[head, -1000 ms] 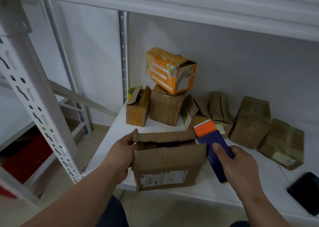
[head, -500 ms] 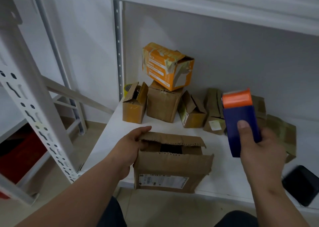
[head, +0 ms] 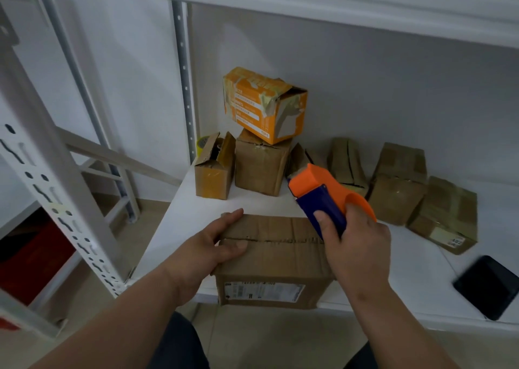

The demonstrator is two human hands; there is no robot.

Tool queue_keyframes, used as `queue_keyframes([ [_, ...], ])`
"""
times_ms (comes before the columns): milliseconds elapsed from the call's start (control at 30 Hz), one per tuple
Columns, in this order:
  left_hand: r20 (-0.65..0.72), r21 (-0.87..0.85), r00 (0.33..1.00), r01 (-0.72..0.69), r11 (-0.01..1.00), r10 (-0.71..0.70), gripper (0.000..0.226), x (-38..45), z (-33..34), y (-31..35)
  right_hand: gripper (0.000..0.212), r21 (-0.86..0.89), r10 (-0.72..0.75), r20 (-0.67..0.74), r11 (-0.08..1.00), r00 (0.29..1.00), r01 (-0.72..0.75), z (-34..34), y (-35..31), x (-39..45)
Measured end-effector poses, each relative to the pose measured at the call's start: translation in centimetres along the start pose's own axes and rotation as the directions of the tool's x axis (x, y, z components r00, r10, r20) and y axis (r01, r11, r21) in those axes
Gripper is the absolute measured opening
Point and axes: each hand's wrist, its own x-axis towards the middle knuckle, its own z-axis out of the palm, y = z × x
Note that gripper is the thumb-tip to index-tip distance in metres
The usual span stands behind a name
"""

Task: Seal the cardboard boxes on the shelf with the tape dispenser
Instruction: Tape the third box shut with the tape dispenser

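Observation:
A brown cardboard box [head: 276, 259] with a white label sits at the front edge of the white shelf [head: 196, 211], its two top flaps folded down and meeting at a seam. My left hand [head: 209, 249] presses flat on the flaps at the box's left end. My right hand [head: 355, 245] grips an orange and blue tape dispenser [head: 323, 197], held over the right end of the seam with its orange head pointing away from me.
Several more boxes stand along the back wall: an orange box [head: 264, 104] stacked on a brown one [head: 261, 166], an open small box [head: 214, 169] and taped boxes [head: 398, 183] to the right. A black phone [head: 487, 290] lies at the shelf's right front. A white slotted upright [head: 53, 183] stands left.
The box's flaps went from gaping to closed flat under my left hand. My right hand brought the tape dispenser down from mid-air to the right end of the seam.

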Motion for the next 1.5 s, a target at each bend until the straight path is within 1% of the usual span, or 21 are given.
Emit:
queue_keyframes([
  [133,-0.112,0.018,0.992,-0.054,0.998,0.055,0.041,0.5,0.8,-0.5,0.043,0.053,0.001,-0.035,0.999,0.999,0.001,-1.2,-0.1,0.3],
  [233,-0.140,0.199,0.984,-0.083,0.976,0.113,0.039,0.5,1.2,-0.2,0.045,0.129,-0.009,-0.047,0.992,0.999,0.015,-2.3,-0.7,0.4],
  [300,-0.164,0.468,0.966,-0.103,0.878,0.201,0.047,0.3,1.1,0.0,0.047,0.173,-0.017,-0.032,0.985,0.999,0.022,-3.1,-1.0,0.5],
  [367,-0.175,0.712,0.927,-0.113,0.693,0.331,0.057,0.2,1.1,0.4,0.051,0.217,-0.010,-0.005,0.976,1.000,0.011,-4.1,-1.5,0.7],
  [400,-0.174,0.778,0.907,-0.112,0.618,0.384,0.060,0.2,1.1,0.7,0.052,0.241,-0.010,0.008,0.971,1.000,0.008,-4.6,-1.7,0.8],
  [467,-0.168,0.840,0.875,-0.114,0.531,0.454,0.062,-0.1,1.4,1.8,0.047,0.289,-0.009,0.040,0.957,0.999,-0.003,-5.7,-2.2,1.0],
  [533,-0.149,0.855,0.856,-0.140,0.499,0.495,0.062,-0.5,1.9,3.1,0.039,0.325,-0.011,0.075,0.946,0.997,-0.014,-6.7,-2.7,1.1],
  [600,-0.113,0.853,0.815,-0.213,0.476,0.569,0.058,-1.2,2.6,4.5,0.033,0.356,-0.015,0.118,0.934,0.993,-0.028,-7.6,-3.1,1.2],
  [633,-0.114,0.831,0.795,-0.253,0.496,0.596,0.053,-1.6,3.0,5.2,0.031,0.367,-0.020,0.143,0.929,0.989,-0.034,-8.0,-3.3,1.2],
  [667,-0.140,0.773,0.790,-0.289,0.564,0.597,0.047,-2.2,3.5,5.9,0.031,0.381,-0.025,0.169,0.924,0.985,-0.042,-8.5,-3.4,1.2],
  [733,-0.197,0.518,0.836,-0.355,0.778,0.512,0.041,-3.3,4.3,7.4,0.034,0.418,-0.034,0.220,0.906,0.975,-0.063,-9.4,-3.6,1.2],
  [767,-0.195,0.356,0.867,-0.373,0.857,0.458,0.043,-3.8,4.6,8.0,0.035,0.429,-0.048,0.245,0.901,0.968,-0.064,-9.8,-3.7,1.2],
  [800,-0.170,0.243,0.887,-0.385,0.890,0.430,0.047,-4.2,4.6,8.5,0.036,0.436,-0.067,0.270,0.898,0.961,-0.060,-10.2,-3.9,1.2],
  [833,-0.128,0.192,0.900,-0.390,0.900,0.417,0.049,-4.5,4.6,8.8,0.036,0.443,-0.085,0.292,0.895,0.953,-0.055,-10.6,-4.1,1.2],
  [933,-0.007,0.181,0.929,-0.364,0.914,0.371,0.040,-5.2,4.5,9.3,0.037,0.476,-0.119,0.354,0.877,0.927,-0.069,-11.6,-4.7,1.0],
  [1000,0.025,0.124,0.936,-0.351,0.928,0.351,0.034,-5.6,4.4,9.3,0.047,0.508,-0.139,0.383,0.857,0.913,-0.083,-12.2,-4.9,0.8],
  [1100,0.055,-0.049,0.953,-0.295,0.954,0.297,0.034,-6.3,4.2,8.9,0.070,0.524,-0.151,0.423,0.845,0.894,-0.105,-13.0,-4.9,0.3],
  [1233,0.095,-0.228,0.969,-0.202,0.953,0.228,0.035,-7.2,4.1,8.2,0.053,0.551,-0.191,0.469,0.826,0.862,-0.116,-13.6,-4.8,-0.3],
  [1333,0.090,-0.216,0.970,-0.201,0.955,0.225,0.034,-7.7,4.2,7.9,0.036,0.574,-0.202,0.504,0.805,0.840,-0.150,-13.6,-4.6,-0.7],
  [1400,0.099,-0.216,0.967,-0.210,0.953,0.236,0.030,-7.9,4.4,7.6,0.037,0.586,-0.190,0.525,0.788,0.829,-0.190,-13.7,-4.5,-0.9],
  [1500,0.132,-0.231,0.964,-0.195,0.953,0.229,0.020,-8.1,4.4,7.2,0.054,0.598,-0.192,0.554,0.769,0.810,-0.226,-13.8,-4.3,-1.3],
])
